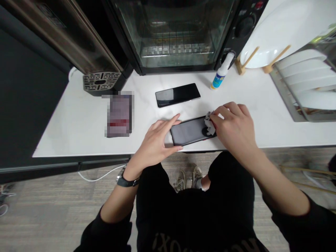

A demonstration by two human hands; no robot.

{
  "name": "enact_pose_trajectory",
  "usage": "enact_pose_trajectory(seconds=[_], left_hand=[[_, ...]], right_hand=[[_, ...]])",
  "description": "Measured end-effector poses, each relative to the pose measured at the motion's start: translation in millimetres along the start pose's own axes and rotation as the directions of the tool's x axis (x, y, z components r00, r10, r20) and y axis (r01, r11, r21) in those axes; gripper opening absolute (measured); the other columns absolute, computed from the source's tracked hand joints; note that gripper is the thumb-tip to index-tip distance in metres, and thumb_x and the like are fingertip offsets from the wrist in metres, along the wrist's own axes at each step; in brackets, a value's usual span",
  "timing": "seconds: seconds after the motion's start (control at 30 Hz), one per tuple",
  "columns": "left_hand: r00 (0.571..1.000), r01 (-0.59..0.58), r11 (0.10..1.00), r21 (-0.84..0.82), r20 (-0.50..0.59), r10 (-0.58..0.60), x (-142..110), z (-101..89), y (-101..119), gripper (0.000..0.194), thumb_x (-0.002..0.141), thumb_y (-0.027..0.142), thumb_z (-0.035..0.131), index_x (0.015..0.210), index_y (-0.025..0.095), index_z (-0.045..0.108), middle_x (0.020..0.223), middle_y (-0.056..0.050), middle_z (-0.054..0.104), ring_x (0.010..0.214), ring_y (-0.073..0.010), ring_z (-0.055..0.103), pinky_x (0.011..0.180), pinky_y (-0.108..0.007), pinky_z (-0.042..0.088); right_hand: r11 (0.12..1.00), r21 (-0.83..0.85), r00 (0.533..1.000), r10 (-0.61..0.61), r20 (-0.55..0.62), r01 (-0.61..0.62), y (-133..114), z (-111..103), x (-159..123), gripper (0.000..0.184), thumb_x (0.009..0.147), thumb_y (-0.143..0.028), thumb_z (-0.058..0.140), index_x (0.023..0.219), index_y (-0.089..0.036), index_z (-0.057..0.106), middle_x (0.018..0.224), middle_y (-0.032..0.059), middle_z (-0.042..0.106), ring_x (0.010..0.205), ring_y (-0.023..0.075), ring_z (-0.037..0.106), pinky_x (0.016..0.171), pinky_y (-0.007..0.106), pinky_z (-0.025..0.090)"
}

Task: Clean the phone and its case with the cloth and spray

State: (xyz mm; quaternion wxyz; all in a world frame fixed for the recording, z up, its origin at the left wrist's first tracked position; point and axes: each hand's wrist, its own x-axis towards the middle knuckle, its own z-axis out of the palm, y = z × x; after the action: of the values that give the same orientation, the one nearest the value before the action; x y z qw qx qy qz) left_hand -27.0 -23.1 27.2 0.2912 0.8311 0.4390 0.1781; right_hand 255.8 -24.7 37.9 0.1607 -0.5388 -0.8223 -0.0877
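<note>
A phone in a dark case (187, 132) lies near the counter's front edge, its upper face grey. My left hand (159, 140) holds its left end, thumb on the near edge and fingers along the far edge. In the fingers of my right hand (232, 122) is a crumpled white tissue (209, 125), pressed to the phone's right end. A dark round patch shows beside the tissue; what it is I cannot tell. Farther back lies a second phone (178, 94), black and flat, touched by neither hand. Behind my right hand stands a small white spray bottle (219, 77) with a blue label.
A glass-fronted toaster oven (178, 38) stands at the back of the white counter (78, 129). At left are a machine with a slotted drip tray (101, 81) and a blurred flat item (119, 115). White plates (309, 75) stand in a rack at right.
</note>
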Motion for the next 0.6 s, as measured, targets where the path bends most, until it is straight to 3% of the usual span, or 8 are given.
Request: enact_pose_trajectory(seconds=[0.17, 0.33, 0.47, 0.6], left_hand=[[1.0, 0.002, 1.0, -0.005, -0.001, -0.002, -0.4, 0.4, -0.2, 0.103, 0.087, 0.043, 0.084, 0.17, 0.035, 0.025, 0.159, -0.006, 0.058, 0.138, -0.0328, 0.052, 0.121, -0.055, 0.039], [0.998, 0.038, 0.999, -0.017, -0.056, -0.039, -3.2, 3.7, -2.9, 0.105, 0.084, 0.043, 0.087, 0.17, 0.032, 0.028, 0.149, -0.009, 0.063, 0.134, -0.0317, 0.056, 0.117, -0.05, 0.046], [0.999, 0.007, 1.0, 0.005, -0.049, -0.007, -4.0, 3.7, -3.3, 0.102, 0.085, 0.035, 0.084, 0.17, 0.032, 0.028, 0.152, -0.008, 0.061, 0.135, -0.0312, 0.055, 0.118, -0.05, 0.045], [1.0, -0.004, 1.0, 0.021, -0.021, 0.004, -2.9, 1.9, -0.8, 0.1, 0.088, 0.037, 0.081, 0.171, 0.034, 0.025, 0.158, -0.006, 0.058, 0.137, -0.0311, 0.052, 0.121, -0.052, 0.042]], right_hand=[[0.994, 0.044, 0.995, -0.096, -0.021, 0.097, -43.3, 16.1, 14.3, 0.028, 0.1, -0.009, 0.054, 0.086, -0.02, 0.076, 0.097, 0.0145, 0.071, 0.1, 0.0333, 0.054, 0.081, 0.047, 0.04], [0.926, 0.254, 0.959, -0.283, -0.024, 0.279, -73.8, 36.4, 26.1, 0.024, 0.105, -0.014, 0.055, 0.095, -0.02, 0.076, 0.104, 0.0095, 0.073, 0.097, 0.0254, 0.056, 0.083, 0.039, 0.043], [0.887, 0.304, 0.932, -0.361, -0.012, 0.347, -67.9, 34.0, 21.5, 0.02, 0.105, -0.019, 0.058, 0.095, -0.02, 0.075, 0.108, 0.0085, 0.073, 0.1, 0.0235, 0.058, 0.084, 0.037, 0.043], [0.861, 0.326, 0.905, -0.424, 0.035, 0.391, -39.4, 19.5, 11.6, 0.019, 0.106, -0.023, 0.06, 0.095, -0.023, 0.075, 0.099, 0.0046, 0.073, 0.098, 0.0223, 0.06, 0.085, 0.036, 0.041]])
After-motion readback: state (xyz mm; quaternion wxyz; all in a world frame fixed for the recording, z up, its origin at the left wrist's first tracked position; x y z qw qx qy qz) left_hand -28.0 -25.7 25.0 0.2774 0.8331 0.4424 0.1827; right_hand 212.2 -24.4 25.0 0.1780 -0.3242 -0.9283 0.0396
